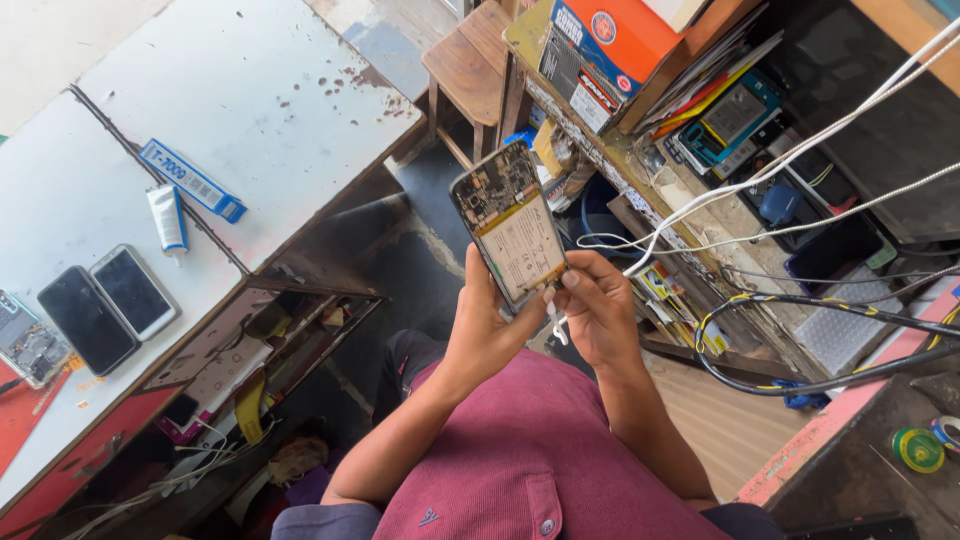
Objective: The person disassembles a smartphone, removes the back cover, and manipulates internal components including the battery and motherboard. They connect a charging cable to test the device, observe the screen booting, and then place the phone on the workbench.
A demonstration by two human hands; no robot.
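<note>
My left hand (478,325) grips an opened phone (508,225) from behind, its back cover off so the circuit board and pale battery show. My right hand (598,305) pinches the phone's lower right edge and holds a small white tool (554,318) that hangs down between both hands. The phone is raised in front of my maroon shirt, above the gap between two work surfaces.
A white table (260,90) at left carries a blue glue box (192,180), a white tube (168,218), two phones (105,305) and a dismantled phone (28,340). A wooden stool (475,60) stands behind. A cluttered shelf with an orange box (615,40), white cables (800,150) and black cable (800,300) fills the right.
</note>
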